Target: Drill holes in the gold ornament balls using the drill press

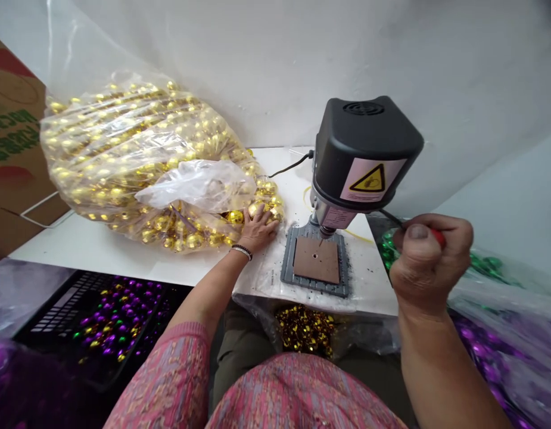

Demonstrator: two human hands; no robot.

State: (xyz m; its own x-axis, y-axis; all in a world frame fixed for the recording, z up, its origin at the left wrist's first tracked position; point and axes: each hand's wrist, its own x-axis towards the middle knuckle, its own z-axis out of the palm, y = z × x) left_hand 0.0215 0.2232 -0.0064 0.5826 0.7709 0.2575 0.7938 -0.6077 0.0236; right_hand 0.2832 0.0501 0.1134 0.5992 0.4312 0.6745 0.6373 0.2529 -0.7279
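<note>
My left hand (258,231) rests on shiny gold balls (267,199) at the mouth of a big clear plastic bag (136,137), its fingers spread. My right hand (429,256) is closed round the red-ended lever (437,238) of a black drill press (364,149). Below the drill's chuck, a brown square plate (317,268) with a small hole lies on the grey base (289,265). The drill bit (320,242) points down just above the plate. Dark crumbs are scattered around the base.
A black crate (56,307) of purple, gold and green balls stands below left. Gold balls (304,328) lie in a bag below the white table (168,268). Bags of green (487,262) and purple balls (481,351) are at right; a cardboard box (16,143) stands left.
</note>
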